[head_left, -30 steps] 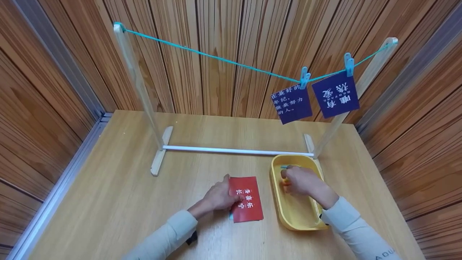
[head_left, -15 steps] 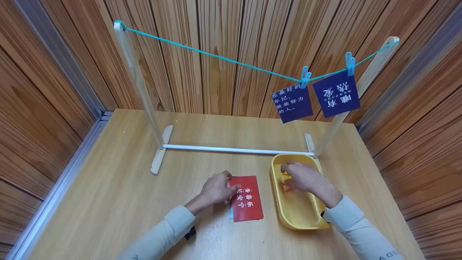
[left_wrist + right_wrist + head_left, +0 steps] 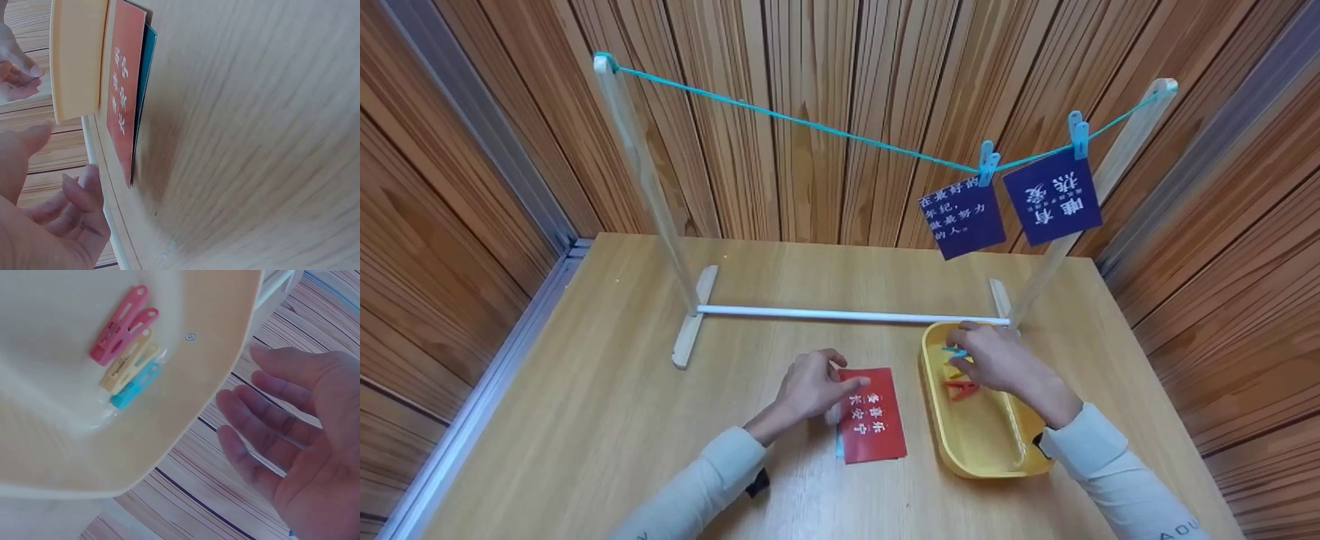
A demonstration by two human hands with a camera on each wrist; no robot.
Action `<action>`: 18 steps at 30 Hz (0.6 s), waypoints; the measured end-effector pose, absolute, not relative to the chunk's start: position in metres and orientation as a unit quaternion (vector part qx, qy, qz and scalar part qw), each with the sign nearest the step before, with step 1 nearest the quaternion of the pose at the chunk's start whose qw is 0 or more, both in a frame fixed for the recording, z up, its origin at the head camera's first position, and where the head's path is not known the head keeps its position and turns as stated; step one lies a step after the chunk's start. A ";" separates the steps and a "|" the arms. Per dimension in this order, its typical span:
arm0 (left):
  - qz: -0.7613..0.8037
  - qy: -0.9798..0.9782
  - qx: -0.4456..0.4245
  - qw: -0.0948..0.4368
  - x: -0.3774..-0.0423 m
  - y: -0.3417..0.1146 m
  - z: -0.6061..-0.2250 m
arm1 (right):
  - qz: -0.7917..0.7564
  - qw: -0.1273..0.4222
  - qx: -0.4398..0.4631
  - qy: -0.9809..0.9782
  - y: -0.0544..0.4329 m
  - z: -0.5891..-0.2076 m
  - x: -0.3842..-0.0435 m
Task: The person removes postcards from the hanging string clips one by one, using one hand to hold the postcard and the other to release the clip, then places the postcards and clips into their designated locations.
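Note:
A stack of cards with a red one (image 3: 876, 431) on top lies on the table; a teal edge shows below it. My left hand (image 3: 810, 388) hovers at its left side, fingers loosely bent; the left wrist view shows it apart from the cards and holding nothing. My right hand (image 3: 1006, 361) is over the far end of the yellow tray (image 3: 941, 450), fingers spread and slightly bent, holding nothing. Inside the tray lie a red clothespin (image 3: 119, 332), a yellow clothespin (image 3: 129, 363) and a blue clothespin (image 3: 135, 387), side by side and apart from the hand.
Behind stands a wooden frame (image 3: 641, 165) with a white bottom bar (image 3: 840, 315) and a sagging teal cord (image 3: 810, 124). Blue clothespins hold two dark cards, one nearer the middle (image 3: 966, 221), the other near the right post (image 3: 1054, 199). Wood-panelled walls enclose the table.
My left thumb has lifted off the red card, uncovering more of its writing. My right hand has drawn up from the clothespins and opened, so more of them shows.

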State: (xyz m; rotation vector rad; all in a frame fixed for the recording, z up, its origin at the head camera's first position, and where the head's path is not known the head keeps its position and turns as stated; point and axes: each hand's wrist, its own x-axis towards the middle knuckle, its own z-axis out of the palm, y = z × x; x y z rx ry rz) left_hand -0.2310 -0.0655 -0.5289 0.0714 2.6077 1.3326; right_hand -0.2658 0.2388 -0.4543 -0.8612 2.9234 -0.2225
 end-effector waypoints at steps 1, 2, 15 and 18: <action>0.461 0.881 0.023 0.104 -0.232 -0.065 -0.528 | -0.077 0.038 -0.280 0.956 0.239 -0.452 -0.266; 0.468 0.877 0.025 0.103 -0.232 -0.065 -0.527 | -0.081 0.029 -0.281 0.956 0.239 -0.450 -0.266; 0.523 0.849 0.055 0.055 -0.244 -0.058 -0.510 | -0.101 -0.082 -0.311 0.942 0.237 -0.424 -0.271; 0.531 0.844 0.045 0.054 -0.246 -0.054 -0.506 | -0.104 -0.095 -0.314 0.939 0.237 -0.420 -0.273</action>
